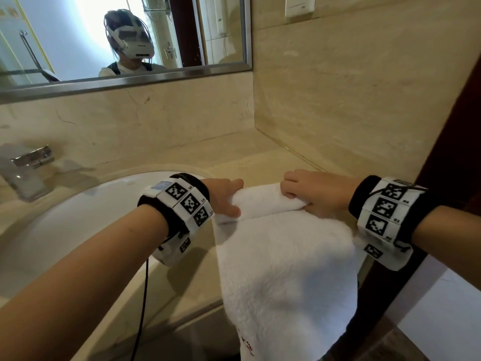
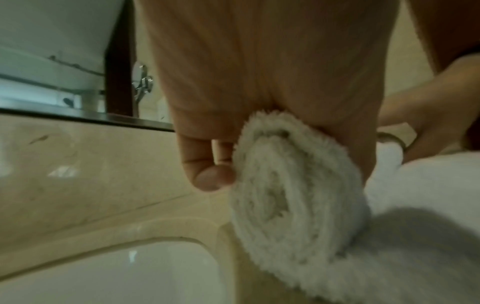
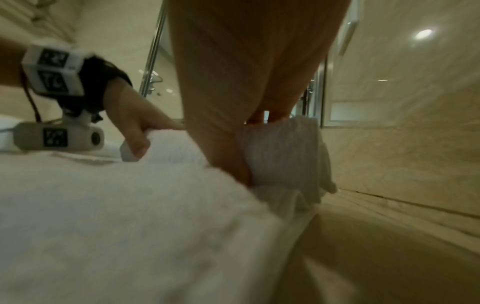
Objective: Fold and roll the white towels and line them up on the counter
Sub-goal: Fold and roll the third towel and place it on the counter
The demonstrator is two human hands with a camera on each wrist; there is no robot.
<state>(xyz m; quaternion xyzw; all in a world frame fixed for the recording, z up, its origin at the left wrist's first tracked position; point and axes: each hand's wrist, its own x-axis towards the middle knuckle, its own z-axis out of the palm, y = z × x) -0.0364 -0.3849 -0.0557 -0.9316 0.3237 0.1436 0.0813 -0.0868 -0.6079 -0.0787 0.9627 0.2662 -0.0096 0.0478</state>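
A white towel (image 1: 281, 261) lies on the beige counter (image 1: 234, 155), its near part hanging over the front edge. Its far end is wound into a roll (image 1: 263, 201). My left hand (image 1: 223, 196) grips the roll's left end, thumb on the near side and fingers curled over the top. My right hand (image 1: 312, 194) grips the right end the same way. In the left wrist view the spiral end of the roll (image 2: 288, 197) shows under my left hand (image 2: 259, 127). The right wrist view shows my right hand (image 3: 246, 131) curled round the roll's other end (image 3: 280, 152).
A white sink basin (image 1: 78, 225) sits left of the towel, with a chrome faucet (image 1: 26, 168) behind it. A mirror (image 1: 125, 35) hangs above the backsplash. A beige wall (image 1: 364, 100) closes the counter on the right, next to a dark door frame (image 1: 447, 162).
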